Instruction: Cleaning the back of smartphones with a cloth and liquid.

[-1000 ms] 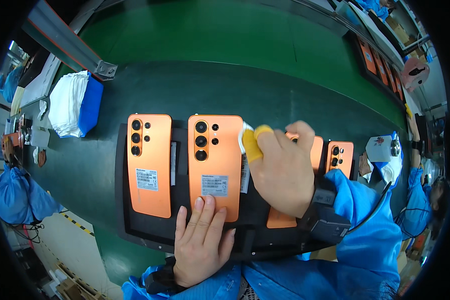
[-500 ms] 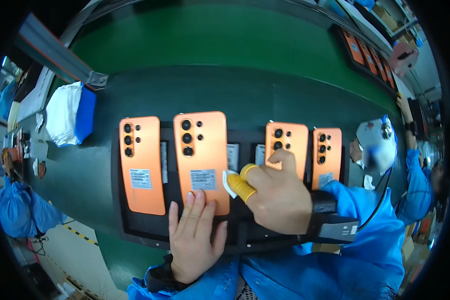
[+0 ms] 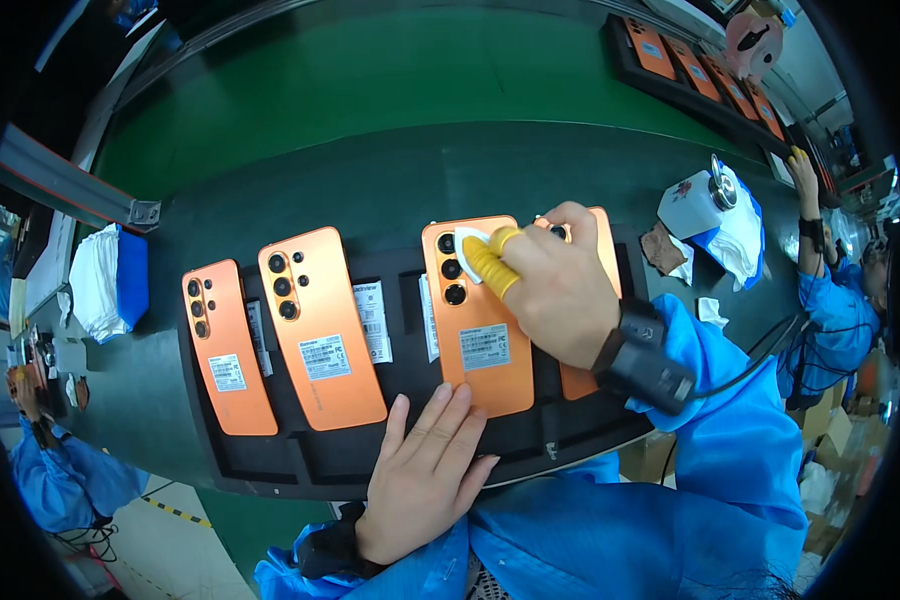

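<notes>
Four orange phones lie back up in a black tray. My right hand, with yellow finger cots on two fingers, presses a folded white wipe against the third phone from the left, beside its camera lenses. My left hand is spread open, its fingertips resting on that phone's lower edge. To the left are the second phone and the first phone, both with white labels. The rightmost phone is partly hidden behind my right hand.
A blue box of white cloths stands at left. At right are a white pump bottle, another pile of white cloths and a brown scrap. Another tray of orange phones lies far right. Co-workers sit at both sides.
Both hands have gone from the second phone to the third. The wipe is now up by the third phone's lenses. The whole view has also shifted and turned a little.
</notes>
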`<action>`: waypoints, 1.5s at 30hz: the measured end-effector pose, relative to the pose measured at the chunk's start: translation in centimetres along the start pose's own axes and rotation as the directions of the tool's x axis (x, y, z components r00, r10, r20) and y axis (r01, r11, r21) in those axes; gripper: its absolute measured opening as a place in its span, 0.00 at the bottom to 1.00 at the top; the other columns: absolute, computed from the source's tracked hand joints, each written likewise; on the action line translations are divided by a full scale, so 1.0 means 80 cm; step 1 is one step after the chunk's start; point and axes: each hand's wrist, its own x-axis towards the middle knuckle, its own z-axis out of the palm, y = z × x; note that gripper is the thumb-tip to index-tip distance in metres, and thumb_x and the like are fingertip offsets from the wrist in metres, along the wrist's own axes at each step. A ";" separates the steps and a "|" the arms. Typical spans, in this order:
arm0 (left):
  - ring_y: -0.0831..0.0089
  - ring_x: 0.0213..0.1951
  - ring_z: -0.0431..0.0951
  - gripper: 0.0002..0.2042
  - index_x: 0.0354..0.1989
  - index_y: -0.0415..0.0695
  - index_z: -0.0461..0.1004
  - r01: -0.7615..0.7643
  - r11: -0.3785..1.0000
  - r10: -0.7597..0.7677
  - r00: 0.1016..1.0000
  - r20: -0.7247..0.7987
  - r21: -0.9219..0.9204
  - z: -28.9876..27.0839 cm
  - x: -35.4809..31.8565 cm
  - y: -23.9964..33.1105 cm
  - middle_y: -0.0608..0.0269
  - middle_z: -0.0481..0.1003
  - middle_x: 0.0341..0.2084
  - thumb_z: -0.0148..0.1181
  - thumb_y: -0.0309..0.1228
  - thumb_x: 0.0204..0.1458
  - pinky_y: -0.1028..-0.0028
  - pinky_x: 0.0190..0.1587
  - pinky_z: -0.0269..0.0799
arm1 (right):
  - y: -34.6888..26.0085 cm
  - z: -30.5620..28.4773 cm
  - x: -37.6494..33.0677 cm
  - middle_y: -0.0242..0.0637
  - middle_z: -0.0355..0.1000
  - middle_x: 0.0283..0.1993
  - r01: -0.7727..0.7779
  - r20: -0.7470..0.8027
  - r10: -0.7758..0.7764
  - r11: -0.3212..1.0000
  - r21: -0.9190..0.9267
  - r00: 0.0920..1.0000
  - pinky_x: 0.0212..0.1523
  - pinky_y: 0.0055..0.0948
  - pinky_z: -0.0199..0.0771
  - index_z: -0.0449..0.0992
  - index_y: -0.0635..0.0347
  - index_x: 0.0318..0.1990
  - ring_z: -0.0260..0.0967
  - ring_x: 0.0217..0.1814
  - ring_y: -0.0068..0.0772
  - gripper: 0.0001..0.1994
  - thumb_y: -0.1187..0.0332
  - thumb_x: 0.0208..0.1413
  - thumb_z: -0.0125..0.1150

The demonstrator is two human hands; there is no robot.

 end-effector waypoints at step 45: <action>0.58 0.56 0.72 0.18 0.47 0.41 0.75 -0.079 0.977 0.109 0.984 -0.143 0.200 0.019 0.003 -0.005 0.53 0.74 0.50 0.63 0.32 0.47 0.54 0.60 0.61 | 0.005 0.035 0.011 0.34 0.65 0.30 -0.237 -0.281 0.203 0.967 -0.094 0.938 0.50 0.46 0.56 0.78 0.58 0.23 0.68 0.35 0.32 0.04 0.73 0.41 0.56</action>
